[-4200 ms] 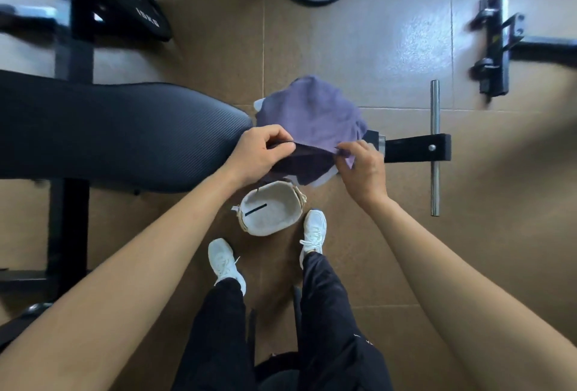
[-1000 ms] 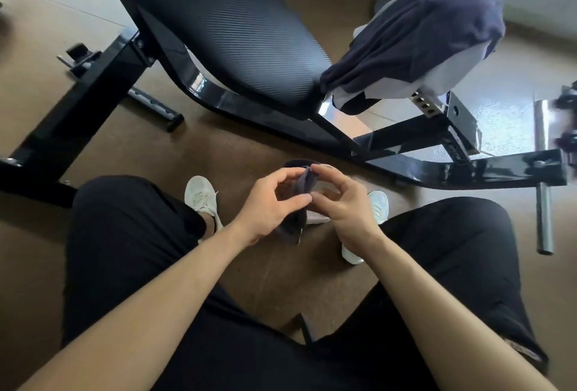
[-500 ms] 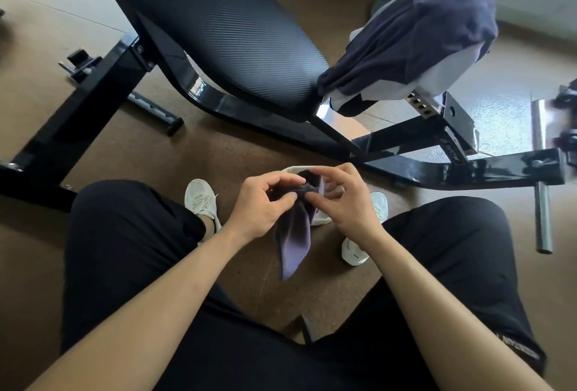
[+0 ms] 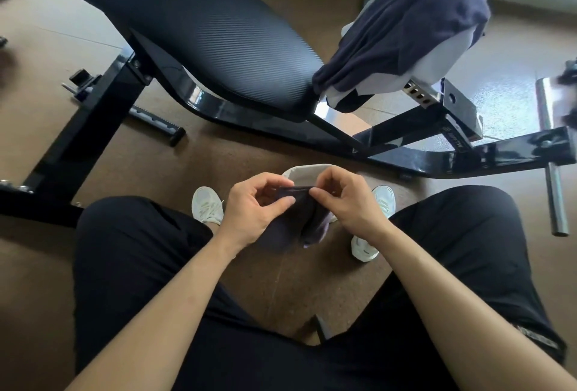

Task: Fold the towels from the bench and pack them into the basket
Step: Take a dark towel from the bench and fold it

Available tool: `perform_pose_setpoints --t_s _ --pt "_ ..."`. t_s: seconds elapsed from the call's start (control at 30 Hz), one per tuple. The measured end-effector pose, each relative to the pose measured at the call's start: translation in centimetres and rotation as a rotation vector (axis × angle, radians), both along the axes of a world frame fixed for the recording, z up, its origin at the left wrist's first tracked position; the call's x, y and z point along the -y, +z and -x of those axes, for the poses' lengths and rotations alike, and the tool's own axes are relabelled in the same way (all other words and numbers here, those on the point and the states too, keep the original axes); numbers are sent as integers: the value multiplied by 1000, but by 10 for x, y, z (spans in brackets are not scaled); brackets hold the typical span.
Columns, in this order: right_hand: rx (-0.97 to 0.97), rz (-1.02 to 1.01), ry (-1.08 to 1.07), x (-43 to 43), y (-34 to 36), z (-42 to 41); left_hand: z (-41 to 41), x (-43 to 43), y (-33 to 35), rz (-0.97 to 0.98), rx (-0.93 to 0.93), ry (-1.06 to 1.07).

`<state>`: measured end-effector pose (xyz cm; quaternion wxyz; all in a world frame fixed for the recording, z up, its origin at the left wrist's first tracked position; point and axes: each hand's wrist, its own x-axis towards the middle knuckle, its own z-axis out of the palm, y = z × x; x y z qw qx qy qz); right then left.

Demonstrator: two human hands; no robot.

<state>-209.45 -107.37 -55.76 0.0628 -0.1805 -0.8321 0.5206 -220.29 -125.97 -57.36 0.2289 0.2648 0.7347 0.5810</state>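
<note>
A small dark purple towel point(image 4: 307, 222) hangs between my hands over the floor. My left hand point(image 4: 253, 207) pinches its top edge on the left, and my right hand point(image 4: 346, 203) pinches the same edge on the right. Behind my hands stands the beige basket point(image 4: 307, 169), mostly hidden, only its far rim showing. More towels point(image 4: 402, 28), dark purple over white, lie heaped on the end of the black bench point(image 4: 218, 31).
I squat with black-trousered knees either side and white shoes point(image 4: 207, 204) on the brown floor. The bench's black steel frame point(image 4: 468, 156) runs across behind the basket, with a chrome bar point(image 4: 552, 172) at right.
I went from standing at the bench to squatting with one towel. In the last second the towel was spread a little wider between my hands, its top edge pulled level.
</note>
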Motion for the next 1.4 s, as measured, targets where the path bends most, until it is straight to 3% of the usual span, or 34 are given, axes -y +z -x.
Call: perform_pose_setpoints --t_s 0.27,0.43,0.67,0.9,1.03,1.4 --pt "18 -21 -9 -5 0 0 4 -2 5 91 -31 35" --pt "73 -16 109 -4 0 6 14 -4 12 -10 -2 133" --pt "185 -4 195 9 -19 6 8 -9 22 -54 -63 99" --pt "-44 36 15 26 -12 15 22 5 30 -63 -117 69" --pt "-124 -2 17 35 -9 31 22 9 35 -62 -114 42" --pt "141 -257 -3 -3 -35 35 73 28 32 -117 -95 398"
